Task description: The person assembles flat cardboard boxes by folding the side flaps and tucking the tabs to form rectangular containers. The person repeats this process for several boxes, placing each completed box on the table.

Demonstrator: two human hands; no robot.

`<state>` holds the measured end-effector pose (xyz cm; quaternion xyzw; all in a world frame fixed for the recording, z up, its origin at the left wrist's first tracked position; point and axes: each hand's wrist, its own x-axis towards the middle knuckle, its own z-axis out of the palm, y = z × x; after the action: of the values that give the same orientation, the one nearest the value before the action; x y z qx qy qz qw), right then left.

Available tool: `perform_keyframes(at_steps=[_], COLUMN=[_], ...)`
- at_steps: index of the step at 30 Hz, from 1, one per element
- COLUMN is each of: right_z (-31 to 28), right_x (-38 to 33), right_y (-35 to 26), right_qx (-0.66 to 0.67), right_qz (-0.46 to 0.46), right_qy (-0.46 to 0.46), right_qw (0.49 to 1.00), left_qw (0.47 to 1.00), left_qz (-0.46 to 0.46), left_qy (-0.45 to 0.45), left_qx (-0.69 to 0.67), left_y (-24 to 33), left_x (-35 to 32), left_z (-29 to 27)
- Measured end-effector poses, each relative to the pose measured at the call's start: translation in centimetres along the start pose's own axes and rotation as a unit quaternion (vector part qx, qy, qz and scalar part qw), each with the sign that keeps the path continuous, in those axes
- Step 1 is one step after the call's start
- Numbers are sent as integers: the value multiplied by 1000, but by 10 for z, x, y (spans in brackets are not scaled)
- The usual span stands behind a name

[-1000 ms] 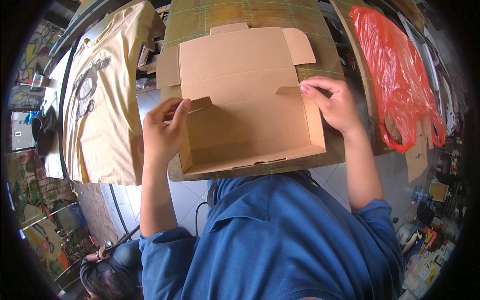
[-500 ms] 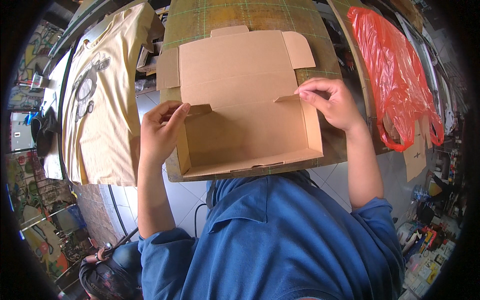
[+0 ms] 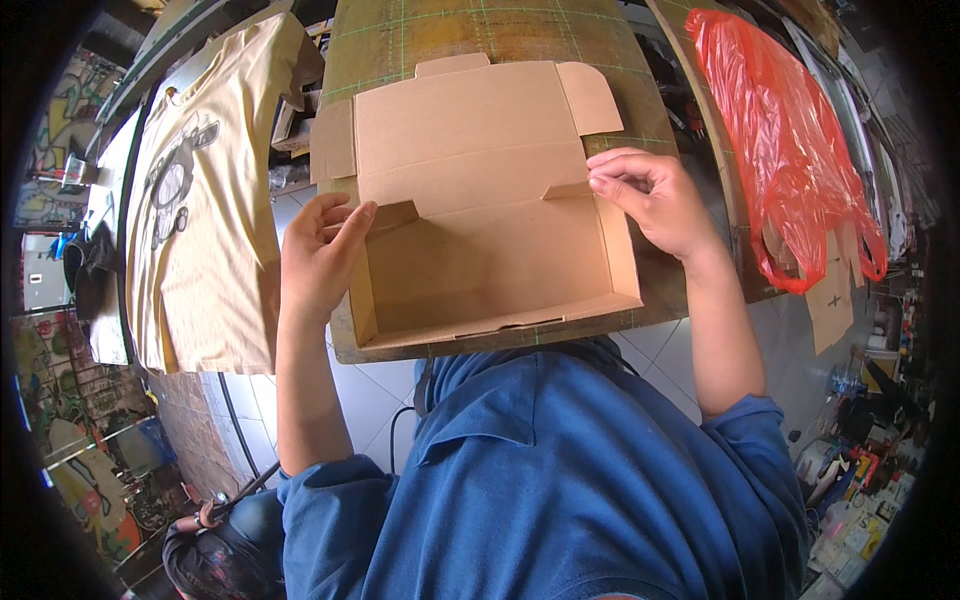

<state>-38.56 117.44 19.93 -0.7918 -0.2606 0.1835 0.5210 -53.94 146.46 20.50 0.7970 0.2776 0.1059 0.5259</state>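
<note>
A brown cardboard mailer box [image 3: 490, 255] stands with its lid folded back, near the front edge of the table. The lid [image 3: 460, 120] lies flat away from me, its side flaps spread. My left hand [image 3: 325, 245] is closed at the back of the left wall, its thumb against a small inward-turned flap [image 3: 397, 217]. At the back of the right wall, my right hand [image 3: 650, 195] holds the matching flap [image 3: 567, 190] with bent thumb and fingers. The fingertips' exact grip is partly hidden on both sides. Inside, the box shows only bare cardboard.
A green-lined table [image 3: 480, 28] extends beyond the box. To the left, a cream printed T-shirt [image 3: 220, 200] lies spread out. A red plastic bag [image 3: 770, 150] and cardboard pieces [image 3: 832, 300] are at right. Another person [image 3: 235, 540] is partly visible at lower left.
The box has shifted slightly left in the view. Both small flaps tilt a little differently, and my right thumb and index finger look slightly more parted. Both hands stay at the same corners.
</note>
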Motion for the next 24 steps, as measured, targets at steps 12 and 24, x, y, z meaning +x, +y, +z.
perform_keyframes(at_steps=[12, 24], right_z=[2, 16], right_x=[1, -11], right_y=[2, 3], right_qx=[46, 150], right_qz=[34, 30], right_qy=[-1, 24], right_qw=[998, 988], left_qw=[983, 984], left_qz=[-114, -67], left_qy=[-108, -117], left_qx=[-94, -117], left_y=[-7, -13], left_x=[21, 5], left_z=[-22, -8])
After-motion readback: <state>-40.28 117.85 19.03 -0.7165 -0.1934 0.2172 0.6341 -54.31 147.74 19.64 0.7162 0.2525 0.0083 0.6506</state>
